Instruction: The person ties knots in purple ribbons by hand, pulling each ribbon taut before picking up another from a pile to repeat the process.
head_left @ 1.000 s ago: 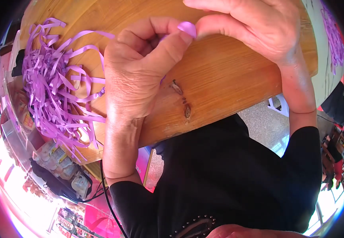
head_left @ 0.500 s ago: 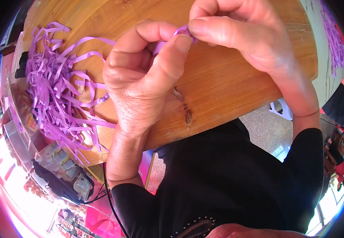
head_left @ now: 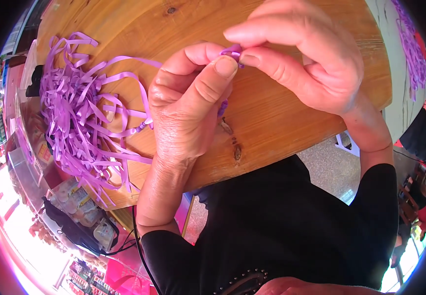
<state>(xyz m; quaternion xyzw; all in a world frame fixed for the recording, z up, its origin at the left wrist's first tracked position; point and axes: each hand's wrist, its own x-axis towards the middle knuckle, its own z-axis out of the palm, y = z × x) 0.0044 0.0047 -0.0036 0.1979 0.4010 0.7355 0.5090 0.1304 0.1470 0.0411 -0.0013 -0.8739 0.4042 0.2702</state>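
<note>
My left hand (head_left: 186, 105) pinches a short looped piece of purple ribbon (head_left: 231, 50) between thumb and index finger, above the wooden table. Another bit of purple ribbon shows below that hand, by the palm. At the loop's right side is my right hand (head_left: 318, 61). Its thumb tip is at the ribbon while the index finger is lifted away, leaving a gap between them. Left of my left hand lies a tangled heap of purple ribbon strips (head_left: 75, 113), some of which run toward that hand and pass behind it.
The rounded wooden table (head_left: 291, 118) has its near edge against my lap. On the left stand clear plastic boxes (head_left: 28, 164) and a dark bag (head_left: 70, 223) beside a black cable (head_left: 137, 246). More purple ribbons (head_left: 412, 54) hang over a white surface at the far right.
My right index finger has lifted off the ribbon and spread away from the thumb. The left hand, still pinching the loop, has shifted slightly right and down, drawing ribbon strands along.
</note>
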